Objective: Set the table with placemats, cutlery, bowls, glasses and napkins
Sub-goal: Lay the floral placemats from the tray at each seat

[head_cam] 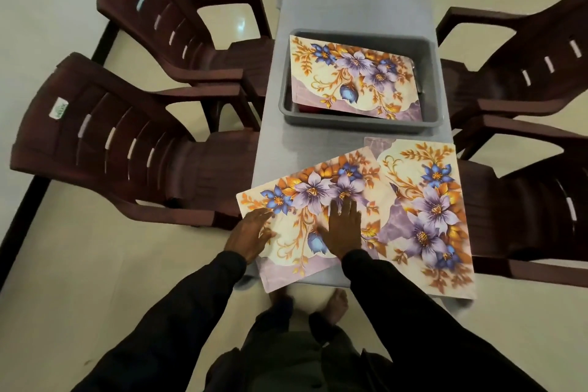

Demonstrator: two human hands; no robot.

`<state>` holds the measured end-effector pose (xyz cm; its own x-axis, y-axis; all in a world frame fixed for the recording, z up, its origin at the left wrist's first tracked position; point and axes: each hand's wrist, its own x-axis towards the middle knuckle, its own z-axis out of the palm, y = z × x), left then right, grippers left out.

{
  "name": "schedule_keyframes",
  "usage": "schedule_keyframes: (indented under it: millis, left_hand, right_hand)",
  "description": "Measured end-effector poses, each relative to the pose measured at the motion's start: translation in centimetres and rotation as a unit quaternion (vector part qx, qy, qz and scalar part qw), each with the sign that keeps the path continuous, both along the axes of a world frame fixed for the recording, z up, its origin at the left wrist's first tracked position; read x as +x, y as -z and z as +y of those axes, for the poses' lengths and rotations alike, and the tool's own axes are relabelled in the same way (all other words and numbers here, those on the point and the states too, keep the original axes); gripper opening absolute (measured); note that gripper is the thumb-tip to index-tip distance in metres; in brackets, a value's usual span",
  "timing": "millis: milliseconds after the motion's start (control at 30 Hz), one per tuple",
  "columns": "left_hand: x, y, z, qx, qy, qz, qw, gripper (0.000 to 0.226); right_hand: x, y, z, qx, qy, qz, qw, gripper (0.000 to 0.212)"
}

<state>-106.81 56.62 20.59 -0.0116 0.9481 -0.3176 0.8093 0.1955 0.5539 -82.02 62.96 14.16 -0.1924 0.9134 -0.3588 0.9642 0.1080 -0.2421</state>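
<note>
My right hand (345, 229) is flat, palm down, fingers straight and close together, pressing on the middle of the near-left placemat (305, 191). My left hand (251, 234) is spread open too, fingers lying across that mat's left edge. Nothing is pinched and nothing is curled round, just 2 open palms on the floral surface.

The mat lies skewed on the grey table (318, 3). Its left corner hangs out past the table's left edge, and its near corner sticks out over the near edge. Its far-right corner overlaps the left edge of the second placemat (426, 210), which lies straighter on the near-right part of the table, its near end over the table edge.

Further up the table is a grey tub (356, 126) with a third placemat (350, 76) lying tilted inside, covering most of what is in it. Something dark red peeks out under its near-left corner, but I cannot tell what it is.

There are 4 brown plastic chairs, 2 on the left (105, 134) and 2 on the right (525, 73).
</note>
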Motion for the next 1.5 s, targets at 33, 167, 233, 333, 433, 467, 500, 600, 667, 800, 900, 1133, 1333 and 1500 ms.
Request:
schedule_keyframes:
  millis: [33, 167, 233, 333, 433, 467, 500, 600, 667, 800, 900, 1133, 1333, 1500]
  left_hand:
    - [-0.1, 0.2, 0.3, 0.008, 0.037, 0.018, 0.999, 0.054]
    - [-1.2, 2.5, 1.6, 0.019, 0.154, 0.056, 0.986, 0.077]
    - [-2.1, 4.4, 2.0, 0.016, 0.211, 0.067, 0.975, 0.087]
    - [-2.5, 5.7, 2.2, 0.024, 0.288, 0.117, 0.950, 0.096]
    - [-2.2, 6.5, 1.8, 0.019, 0.335, 0.159, 0.929, 0.097]
    - [-2.1, 6.7, 1.5, 0.019, 0.339, 0.167, 0.926, 0.098]
    - [-1.9, 7.0, 1.2, 0.021, 0.339, 0.170, 0.925, 0.099]
    - [-1.3, 7.9, 0.6, 0.015, 0.310, 0.162, 0.937, 0.099]
    - [-0.6, 8.1, 0.0, 0.007, 0.290, 0.158, 0.944, 0.096]
    - [1.6, 7.1, -0.7, -0.015, 0.230, 0.141, 0.963, 0.091]
    - [2.0, 6.8, -0.7, -0.018, 0.208, 0.136, 0.969, 0.091]
    - [-1.1, 8.4, -2.2, 0.017, 0.270, 0.087, 0.959, 0.093]
    - [-3.6, 8.8, -5.8, 0.018, 0.310, 0.077, 0.947, 0.101]
    - [-3.3, 8.7, -6.0, 0.003, 0.295, 0.098, 0.951, 0.100]
  right_hand:
    - [-0.2, 0.1, 0.2, -0.006, -0.011, -0.004, 1.000, 0.093]
    - [0.0, 1.3, 2.4, -0.028, -0.077, -0.013, 0.997, 0.095]
    - [0.4, 1.2, 4.0, -0.048, -0.121, -0.021, 0.991, 0.101]
    - [0.5, 0.5, 6.3, -0.042, -0.200, -0.036, 0.978, 0.098]
    - [0.0, -0.2, 7.1, -0.028, -0.221, -0.039, 0.974, 0.091]
    - [-0.4, -0.3, 6.7, -0.025, -0.213, -0.034, 0.976, 0.088]
    - [-1.0, -0.5, 5.9, -0.022, -0.198, -0.026, 0.980, 0.084]
    - [-2.5, -0.6, 2.4, -0.009, -0.106, 0.022, 0.994, 0.070]
    - [-2.9, 0.0, -0.6, 0.007, -0.078, 0.050, 0.996, 0.067]
    - [-2.2, 1.7, -5.6, 0.024, -0.105, 0.067, 0.992, 0.077]
    - [-1.0, 2.4, -7.1, 0.015, -0.136, 0.049, 0.989, 0.088]
    - [0.4, 2.0, -6.5, -0.006, -0.182, 0.074, 0.980, 0.105]
    - [0.8, 1.8, -7.1, 0.008, -0.193, 0.070, 0.979, 0.107]
    - [0.3, 1.9, -9.0, -0.001, -0.182, 0.030, 0.983, 0.118]
